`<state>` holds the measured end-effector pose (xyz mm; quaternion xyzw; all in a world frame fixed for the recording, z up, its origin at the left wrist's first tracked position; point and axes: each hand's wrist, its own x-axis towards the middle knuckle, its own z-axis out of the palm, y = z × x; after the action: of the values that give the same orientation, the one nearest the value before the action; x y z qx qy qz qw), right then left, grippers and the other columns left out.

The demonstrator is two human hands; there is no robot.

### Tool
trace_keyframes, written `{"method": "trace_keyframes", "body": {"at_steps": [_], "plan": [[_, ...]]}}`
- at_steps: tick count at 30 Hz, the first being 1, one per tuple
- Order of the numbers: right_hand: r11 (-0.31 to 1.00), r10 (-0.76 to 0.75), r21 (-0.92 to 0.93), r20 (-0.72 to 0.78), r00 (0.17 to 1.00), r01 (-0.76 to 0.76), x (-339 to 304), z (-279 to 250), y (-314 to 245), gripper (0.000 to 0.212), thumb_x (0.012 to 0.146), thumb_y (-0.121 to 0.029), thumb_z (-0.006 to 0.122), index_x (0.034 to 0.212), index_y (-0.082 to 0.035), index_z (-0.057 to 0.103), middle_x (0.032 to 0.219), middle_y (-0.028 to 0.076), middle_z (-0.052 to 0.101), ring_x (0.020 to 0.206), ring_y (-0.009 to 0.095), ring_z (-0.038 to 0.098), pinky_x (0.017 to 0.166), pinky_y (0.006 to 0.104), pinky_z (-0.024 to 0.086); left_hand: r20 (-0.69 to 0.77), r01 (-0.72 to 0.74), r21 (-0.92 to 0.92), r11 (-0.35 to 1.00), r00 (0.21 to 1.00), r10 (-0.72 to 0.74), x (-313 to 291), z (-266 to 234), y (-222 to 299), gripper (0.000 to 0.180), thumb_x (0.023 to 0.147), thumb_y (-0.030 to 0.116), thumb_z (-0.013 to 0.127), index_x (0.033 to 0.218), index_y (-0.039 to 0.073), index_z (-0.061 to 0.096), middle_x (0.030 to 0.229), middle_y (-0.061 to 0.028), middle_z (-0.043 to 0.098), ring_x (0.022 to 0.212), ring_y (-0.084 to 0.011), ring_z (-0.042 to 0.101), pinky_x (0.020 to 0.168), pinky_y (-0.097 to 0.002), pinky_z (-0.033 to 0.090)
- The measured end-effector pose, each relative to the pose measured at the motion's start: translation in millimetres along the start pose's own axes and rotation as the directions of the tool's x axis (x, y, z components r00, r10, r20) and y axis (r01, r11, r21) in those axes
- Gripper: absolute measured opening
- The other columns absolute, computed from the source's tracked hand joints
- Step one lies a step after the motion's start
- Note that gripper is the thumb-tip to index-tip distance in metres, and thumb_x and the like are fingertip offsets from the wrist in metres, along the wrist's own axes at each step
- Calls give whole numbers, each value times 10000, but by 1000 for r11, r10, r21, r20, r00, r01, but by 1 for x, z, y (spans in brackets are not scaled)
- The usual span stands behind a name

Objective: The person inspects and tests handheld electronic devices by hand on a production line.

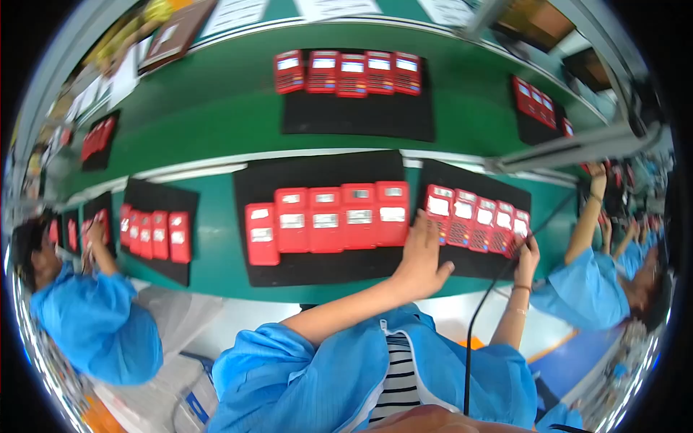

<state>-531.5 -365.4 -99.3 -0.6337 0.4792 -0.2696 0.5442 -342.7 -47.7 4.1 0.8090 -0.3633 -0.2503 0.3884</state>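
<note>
Green desk (pixel 216 238) and black mat (pixel 475 265) carried five red keypad terminals (pixel 481 225), side by side between the two hands' fingers. Their long axes ran away from the person, far ends leaning slightly right, keypads at the near ends. Beside the leftmost, the left hand (pixel 421 264) had its fingers extended, thumb spread; at the rightmost, the right hand (pixel 528 261) curled its fingers, whether gripping I couldn't tell.
</note>
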Motion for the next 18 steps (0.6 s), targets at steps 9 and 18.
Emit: {"method": "trace_keyframes", "body": {"at_steps": [9, 18], "plan": [[998, -60, 50, 832, 551, 33, -229, 254, -185, 251, 943, -107, 612, 1171, -4, 620, 1128, 109, 658, 1010, 201, 635, 886, 317, 512, -680, 339, 22, 941, 695, -234, -139, -271, -169, 321, 879, 177, 667, 1153, 11, 651, 1165, -173, 648, 1079, -301, 633, 930, -377, 494], [828, 405, -178, 847, 346, -532, -404, 556, -155, 280, 845, -319, 729, 891, -57, 643, 766, -3, 577, 694, 110, 554, 635, 264, 480, -876, 920, 293, 259, 367, -312, -200, -493, -407, 698, 931, 556, 460, 1230, -68, 550, 1233, -297, 579, 1110, -436, 579, 948, -522, 450]]}}
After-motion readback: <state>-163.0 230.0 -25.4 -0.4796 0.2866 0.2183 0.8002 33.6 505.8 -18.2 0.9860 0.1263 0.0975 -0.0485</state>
